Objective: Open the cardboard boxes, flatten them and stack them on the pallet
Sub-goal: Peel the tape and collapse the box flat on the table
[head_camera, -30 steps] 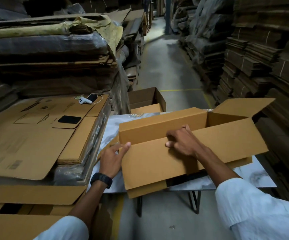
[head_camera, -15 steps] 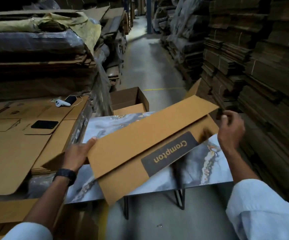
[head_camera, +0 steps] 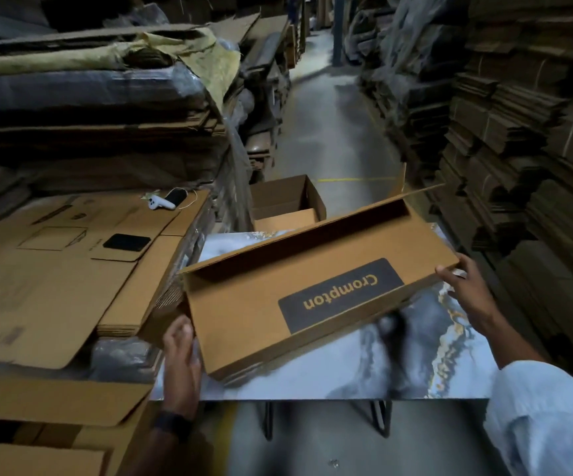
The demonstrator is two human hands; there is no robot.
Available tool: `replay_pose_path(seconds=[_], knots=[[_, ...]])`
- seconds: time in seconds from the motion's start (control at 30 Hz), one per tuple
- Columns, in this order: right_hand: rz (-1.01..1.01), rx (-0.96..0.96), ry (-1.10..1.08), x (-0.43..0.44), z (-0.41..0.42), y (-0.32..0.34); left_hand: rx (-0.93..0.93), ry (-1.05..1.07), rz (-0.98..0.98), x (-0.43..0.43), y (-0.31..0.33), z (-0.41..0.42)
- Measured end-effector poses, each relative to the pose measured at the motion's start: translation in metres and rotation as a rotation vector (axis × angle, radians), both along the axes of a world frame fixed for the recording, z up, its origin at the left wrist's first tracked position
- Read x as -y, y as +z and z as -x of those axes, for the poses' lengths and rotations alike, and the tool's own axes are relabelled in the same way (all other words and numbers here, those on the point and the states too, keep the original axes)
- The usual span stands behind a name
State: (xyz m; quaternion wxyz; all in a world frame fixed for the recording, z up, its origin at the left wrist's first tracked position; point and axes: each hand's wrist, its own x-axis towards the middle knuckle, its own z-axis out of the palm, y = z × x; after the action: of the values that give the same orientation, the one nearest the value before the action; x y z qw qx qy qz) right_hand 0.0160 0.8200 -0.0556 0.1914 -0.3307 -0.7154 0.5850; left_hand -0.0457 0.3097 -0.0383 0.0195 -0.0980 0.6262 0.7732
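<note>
Since half a second earlier, the long cardboard box (head_camera: 299, 297) had turned from a nearly flat sheet into an open trough shape, and the right hand had dropped from above its far end onto its right corner.

At far left, a stack of flattened cardboard sheets (head_camera: 55, 280) lay flat just beside the table, with a white handheld controller (head_camera: 160, 203) and a dark phone-like object (head_camera: 176, 196) resting near its far edge and a black square printed on the top sheet. More flat cardboard (head_camera: 48, 403) lay nearer, low at left.

The left hand (head_camera: 180, 355), a dark watch (head_camera: 172, 426) on its wrist, cupped the box's near-left corner, fingers curled against the cardboard edge.

The box sat tilted on the marble-patterned table (head_camera: 329, 376), its near-left corner low and its right end raised. Its broad front panel faced the camera, bearing a dark label (head_camera: 341, 295) that read "Crompton" upside down. Its far side stood open, showing a shadowed interior.

Beyond the table, a smaller open brown carton (head_camera: 287, 197) stood on the floor.

The right hand (head_camera: 463, 286), in a pale blue sleeve (head_camera: 549, 417), pinched the box's right corner, thumb on top and fingers beneath.

At far right, tall stacks of flattened cardboard (head_camera: 525, 139) lined the aisle.
</note>
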Motion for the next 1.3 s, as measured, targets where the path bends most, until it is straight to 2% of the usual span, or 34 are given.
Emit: replay_pose_path(seconds=[0.1,0.17,0.27,0.4,0.5,0.57,0.67,0.77,0.83,0.93,1.03,1.2,1.3], knots=[[0.102,-0.008,0.037,0.003,0.01,0.002,0.045,-0.125,0.041,-0.006,-0.027,-0.027],[0.13,0.006,0.049,0.001,0.018,0.001,0.063,-0.178,0.162,-0.006,-0.027,-0.032],[0.083,0.03,0.046,0.006,0.023,0.0,0.08,-0.25,0.309,0.001,-0.018,-0.026],[0.053,-0.074,0.011,0.019,0.018,0.015,0.01,-0.22,0.41,0.012,-0.01,-0.013],[-0.051,-0.199,-0.085,0.014,0.019,0.035,-0.123,-0.226,0.421,0.02,0.018,-0.002],[-0.143,-0.257,-0.115,0.001,0.023,0.048,-0.204,-0.199,0.361,0.02,0.049,0.007],[-0.285,-0.281,-0.117,0.007,0.025,0.097,-0.258,-0.15,0.303,0.023,0.098,0.027],[-0.307,-0.182,-0.017,0.008,0.032,0.132,-0.198,-0.164,0.389,0.028,0.127,0.063],[-0.395,-0.02,0.042,0.006,0.039,0.137,-0.118,-0.192,0.441,0.022,0.133,0.082],[-0.547,0.232,0.129,0.016,0.041,0.13,0.002,-0.244,0.539,0.009,0.116,0.097],[-0.513,0.358,0.201,0.024,0.036,0.1,0.073,-0.267,0.624,0.005,0.081,0.103],[-0.506,0.413,0.304,0.034,0.019,0.053,0.078,-0.439,0.637,0.004,0.043,0.096],[-0.566,0.42,0.331,0.037,0.015,0.025,0.032,-0.478,0.784,0.002,0.024,0.092]])
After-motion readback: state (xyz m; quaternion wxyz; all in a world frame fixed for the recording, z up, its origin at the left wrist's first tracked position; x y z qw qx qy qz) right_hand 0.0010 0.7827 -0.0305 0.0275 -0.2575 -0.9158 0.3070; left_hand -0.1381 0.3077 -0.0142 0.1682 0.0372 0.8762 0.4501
